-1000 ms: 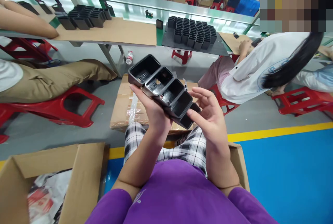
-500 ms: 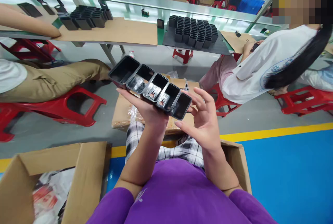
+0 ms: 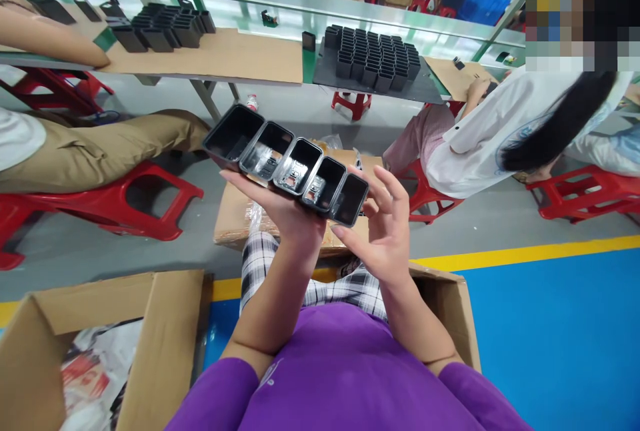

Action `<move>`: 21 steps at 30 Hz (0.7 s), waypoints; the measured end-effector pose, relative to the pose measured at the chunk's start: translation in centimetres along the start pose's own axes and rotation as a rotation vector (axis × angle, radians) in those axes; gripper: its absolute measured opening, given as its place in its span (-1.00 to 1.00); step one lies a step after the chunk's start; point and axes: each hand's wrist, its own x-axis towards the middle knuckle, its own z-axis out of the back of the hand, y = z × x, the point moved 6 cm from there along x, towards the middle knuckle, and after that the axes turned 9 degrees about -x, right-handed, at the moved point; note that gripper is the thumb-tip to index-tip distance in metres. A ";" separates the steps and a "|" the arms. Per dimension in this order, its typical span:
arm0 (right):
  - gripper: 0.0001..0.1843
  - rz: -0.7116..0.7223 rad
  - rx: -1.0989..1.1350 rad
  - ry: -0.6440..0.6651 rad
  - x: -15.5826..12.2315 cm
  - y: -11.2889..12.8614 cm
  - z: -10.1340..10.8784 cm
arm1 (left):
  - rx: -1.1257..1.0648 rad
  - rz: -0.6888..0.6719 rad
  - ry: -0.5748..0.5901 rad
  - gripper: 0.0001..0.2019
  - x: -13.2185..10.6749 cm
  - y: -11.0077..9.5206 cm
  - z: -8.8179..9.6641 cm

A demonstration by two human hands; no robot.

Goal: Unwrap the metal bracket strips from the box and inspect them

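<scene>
A slanting row of several black, open-topped plastic cases (image 3: pixel 298 165) rests across my left hand (image 3: pixel 295 217), which supports it from below and behind. Most of that hand's fingers are hidden under the row. Shiny inner walls and small fittings show inside the middle cases. My right hand (image 3: pixel 387 231) is at the row's right end, with its thumb at the lower edge of the end case (image 3: pixel 351 200) and its forefinger at the upper edge. The remaining fingers of the right hand are curled and hold nothing visible.
Ahead, a bench bears a black board (image 3: pixel 327 74) with many black cases (image 3: pixel 377 57) and another case group (image 3: pixel 163 27). Co-workers sit left and right on red stools (image 3: pixel 165 201). Cardboard boxes stand before my knees (image 3: pixel 233 217), at left (image 3: pixel 173 344) and at right (image 3: pixel 450 297).
My right hand has shifted slightly left, closing in on the end case. The row has moved a little left and up with my left hand. The co-worker at right has shifted slightly.
</scene>
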 end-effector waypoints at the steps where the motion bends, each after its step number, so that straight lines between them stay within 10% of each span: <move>1: -0.06 -0.004 0.002 0.003 0.0 0.0 0.0 | 0.010 -0.009 -0.008 -0.24 0.0 -0.1 0.0; 21: -0.07 -0.115 0.153 -0.004 0.1 -1.9 -0.7 | 0.109 -0.042 0.000 -0.27 0.0 -0.2 0.5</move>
